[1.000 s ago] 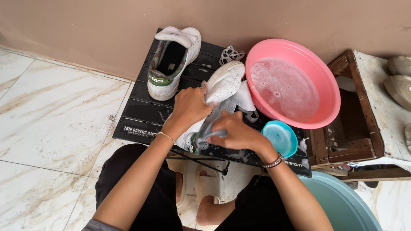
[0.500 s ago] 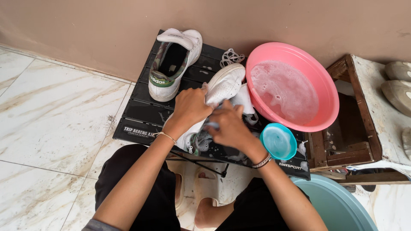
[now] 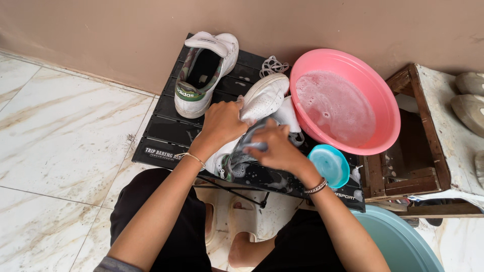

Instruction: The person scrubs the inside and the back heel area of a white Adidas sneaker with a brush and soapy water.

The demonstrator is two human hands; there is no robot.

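Marble floor tiles meet a tan wall behind the low black desk [image 3: 166, 132]. Head view: left hand [image 3: 223, 122] clamps the white sneaker [image 3: 257, 108] steady on its side; right hand [image 3: 275, 148] is closed over its soapy upper, just left of the pink basin [image 3: 375, 85]. White lettering lines the desk's front edge.

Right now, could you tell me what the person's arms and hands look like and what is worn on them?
Both forearms are bare. The left hand has a thin gold-coloured bracelet at its wrist; the right hand has a silvery beaded bracelet.
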